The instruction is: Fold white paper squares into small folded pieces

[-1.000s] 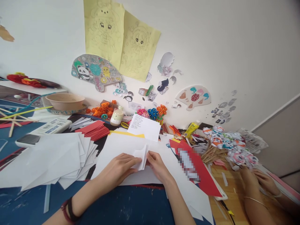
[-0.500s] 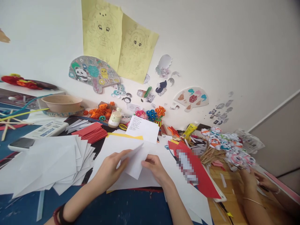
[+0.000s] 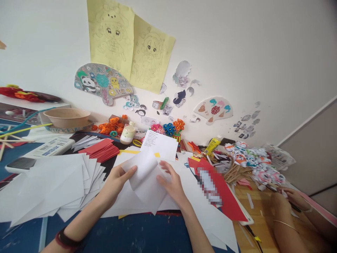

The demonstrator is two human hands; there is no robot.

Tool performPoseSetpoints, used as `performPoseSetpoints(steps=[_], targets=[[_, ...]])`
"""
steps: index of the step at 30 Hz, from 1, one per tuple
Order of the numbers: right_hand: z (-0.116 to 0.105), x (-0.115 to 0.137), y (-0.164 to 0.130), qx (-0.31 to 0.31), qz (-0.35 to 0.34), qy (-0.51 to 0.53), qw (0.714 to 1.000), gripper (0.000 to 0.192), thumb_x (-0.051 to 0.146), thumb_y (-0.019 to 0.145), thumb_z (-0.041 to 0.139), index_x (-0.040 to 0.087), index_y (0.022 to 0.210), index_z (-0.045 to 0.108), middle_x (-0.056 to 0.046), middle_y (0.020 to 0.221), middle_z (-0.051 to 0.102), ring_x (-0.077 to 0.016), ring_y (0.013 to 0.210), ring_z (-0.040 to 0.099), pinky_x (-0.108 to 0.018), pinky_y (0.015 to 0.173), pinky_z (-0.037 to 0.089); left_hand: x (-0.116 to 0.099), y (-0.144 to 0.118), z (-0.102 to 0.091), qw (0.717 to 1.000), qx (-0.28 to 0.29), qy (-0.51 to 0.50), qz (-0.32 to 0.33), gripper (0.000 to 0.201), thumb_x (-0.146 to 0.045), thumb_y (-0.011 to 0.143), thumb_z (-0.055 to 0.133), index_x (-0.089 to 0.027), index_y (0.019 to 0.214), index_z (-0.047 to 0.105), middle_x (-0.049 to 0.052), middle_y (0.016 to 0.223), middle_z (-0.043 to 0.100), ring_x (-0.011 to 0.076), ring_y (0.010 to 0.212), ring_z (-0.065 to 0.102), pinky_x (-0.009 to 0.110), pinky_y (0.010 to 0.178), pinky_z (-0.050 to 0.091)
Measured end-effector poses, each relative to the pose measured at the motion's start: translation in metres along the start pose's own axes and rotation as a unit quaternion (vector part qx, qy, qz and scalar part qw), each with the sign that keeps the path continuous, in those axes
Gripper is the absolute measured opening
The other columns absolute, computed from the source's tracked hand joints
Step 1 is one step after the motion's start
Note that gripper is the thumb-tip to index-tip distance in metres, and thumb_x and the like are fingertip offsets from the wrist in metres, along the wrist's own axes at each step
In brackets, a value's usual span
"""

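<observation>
My left hand (image 3: 116, 181) pinches the upper left edge of a white paper sheet (image 3: 146, 175) and curls it upward. My right hand (image 3: 172, 182) presses its fingers on the right part of the same sheet, which lies unfolded over larger white sheets (image 3: 210, 214) in front of me. A black and red band sits on my left wrist.
A fanned pile of white paper (image 3: 52, 182) lies at the left, with red sheets (image 3: 101, 149), a phone (image 3: 19, 163) and a bowl (image 3: 67, 117) behind. A red card (image 3: 226, 196), glue bottle (image 3: 213, 144) and paper flowers on sticks (image 3: 252, 161) lie right. Another person's hands (image 3: 289, 200) rest at the far right.
The small folded white paper has been opened out into a larger sheet; my left hand lifted its edge while my right hand spread flat on it.
</observation>
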State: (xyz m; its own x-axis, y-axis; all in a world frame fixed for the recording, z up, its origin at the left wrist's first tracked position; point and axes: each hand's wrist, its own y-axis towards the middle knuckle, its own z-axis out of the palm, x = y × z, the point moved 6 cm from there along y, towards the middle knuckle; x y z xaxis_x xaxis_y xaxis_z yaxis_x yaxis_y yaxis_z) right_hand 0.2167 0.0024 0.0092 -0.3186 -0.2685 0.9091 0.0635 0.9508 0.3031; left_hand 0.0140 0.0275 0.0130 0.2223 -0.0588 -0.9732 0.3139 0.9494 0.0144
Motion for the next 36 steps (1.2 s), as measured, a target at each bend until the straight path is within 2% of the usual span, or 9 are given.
performPoseSetpoints(steps=[5, 10, 14, 17, 20, 25, 30, 33, 36], targets=[[0.025, 0.014, -0.011, 0.17, 0.065, 0.158, 0.97, 0.035, 0.039, 0.076, 0.064, 0.019, 0.104, 0.064, -0.006, 0.096, 0.066, -0.0239, 0.089, 0.06, -0.034, 0.076, 0.047, 0.001, 0.006, 0.008, 0.999, 0.033, -0.005, -0.014, 0.042, -0.042, 0.078, 0.059, -0.016, 0.111, 0.056, 0.008, 0.089, 0.071, 0.0235, 0.072, 0.065, 0.033, 0.063, 0.051], [0.026, 0.012, -0.016, 0.192, 0.095, 0.218, 0.952, 0.033, 0.037, 0.075, 0.067, 0.016, 0.101, 0.066, -0.007, 0.09, 0.068, -0.0223, 0.083, 0.062, -0.034, 0.075, 0.047, -0.004, 0.014, -0.008, 0.976, -0.053, 0.2, 0.067, 0.042, -0.045, 0.08, 0.053, -0.018, 0.112, 0.054, 0.004, 0.082, 0.068, 0.0225, 0.071, 0.064, 0.031, 0.059, 0.048], [0.021, 0.002, -0.013, 0.151, 0.104, 0.204, 0.962, 0.027, 0.036, 0.076, 0.066, 0.013, 0.092, 0.067, -0.006, 0.082, 0.067, -0.0217, 0.079, 0.062, -0.031, 0.069, 0.047, -0.02, 0.006, -0.012, 0.846, -0.163, 0.455, 0.224, 0.049, -0.035, 0.082, 0.052, -0.019, 0.127, 0.041, 0.01, 0.109, 0.063, 0.0264, 0.094, 0.061, 0.04, 0.078, 0.046], [0.019, -0.001, -0.01, 0.122, 0.098, 0.196, 0.968, 0.027, 0.036, 0.077, 0.065, 0.015, 0.092, 0.066, -0.004, 0.08, 0.066, -0.0206, 0.076, 0.061, -0.03, 0.066, 0.046, -0.03, -0.01, 0.018, 0.73, -0.123, 0.557, 0.376, 0.041, -0.023, 0.086, 0.047, -0.021, 0.127, 0.043, 0.01, 0.126, 0.055, 0.025, 0.117, 0.05, 0.044, 0.1, 0.029], [0.018, 0.0, -0.007, 0.095, 0.078, 0.17, 0.978, 0.026, 0.039, 0.076, 0.065, 0.016, 0.087, 0.066, -0.002, 0.077, 0.064, -0.0204, 0.077, 0.059, -0.029, 0.067, 0.045, -0.026, -0.019, 0.046, 0.688, -0.046, 0.591, 0.419, 0.03, -0.021, 0.089, 0.046, -0.021, 0.119, 0.049, 0.006, 0.117, 0.062, 0.0202, 0.108, 0.056, 0.042, 0.103, 0.025], [0.014, 0.004, -0.007, 0.063, 0.047, 0.105, 0.991, 0.028, 0.044, 0.073, 0.066, 0.016, 0.076, 0.066, -0.002, 0.072, 0.061, -0.0206, 0.076, 0.055, -0.028, 0.065, 0.043, -0.019, -0.021, 0.056, 0.696, -0.029, 0.578, 0.425, 0.018, -0.022, 0.09, 0.046, -0.021, 0.104, 0.057, 0.003, 0.094, 0.07, 0.0173, 0.092, 0.063, 0.042, 0.1, 0.027], [0.01, 0.005, -0.005, 0.04, 0.014, 0.054, 0.998, 0.022, 0.038, 0.074, 0.065, 0.017, 0.074, 0.062, -0.001, 0.073, 0.057, -0.0166, 0.07, 0.052, -0.026, 0.062, 0.04, -0.019, -0.025, 0.049, 0.737, -0.045, 0.535, 0.41, 0.013, -0.02, 0.09, 0.045, -0.021, 0.095, 0.057, -0.002, 0.075, 0.069, 0.0112, 0.069, 0.062, 0.039, 0.097, 0.028], [0.001, 0.01, -0.003, -0.019, -0.03, 0.023, 0.999, 0.02, 0.034, 0.072, 0.068, 0.019, 0.081, 0.058, -0.001, 0.08, 0.056, -0.015, 0.073, 0.05, -0.025, 0.066, 0.04, -0.019, -0.024, 0.048, 0.765, -0.034, 0.512, 0.39, 0.015, -0.019, 0.091, 0.043, -0.021, 0.087, 0.058, -0.004, 0.074, 0.068, 0.0104, 0.068, 0.06, 0.038, 0.096, 0.026], [0.003, 0.014, -0.004, -0.002, -0.051, 0.001, 0.999, 0.02, 0.034, 0.074, 0.067, 0.019, 0.084, 0.061, -0.002, 0.084, 0.058, -0.0156, 0.076, 0.05, -0.026, 0.07, 0.039, -0.019, -0.02, 0.048, 0.795, -0.009, 0.488, 0.359, 0.017, -0.022, 0.091, 0.043, -0.023, 0.086, 0.06, -0.004, 0.076, 0.068, 0.0114, 0.07, 0.058, 0.039, 0.095, 0.026]])
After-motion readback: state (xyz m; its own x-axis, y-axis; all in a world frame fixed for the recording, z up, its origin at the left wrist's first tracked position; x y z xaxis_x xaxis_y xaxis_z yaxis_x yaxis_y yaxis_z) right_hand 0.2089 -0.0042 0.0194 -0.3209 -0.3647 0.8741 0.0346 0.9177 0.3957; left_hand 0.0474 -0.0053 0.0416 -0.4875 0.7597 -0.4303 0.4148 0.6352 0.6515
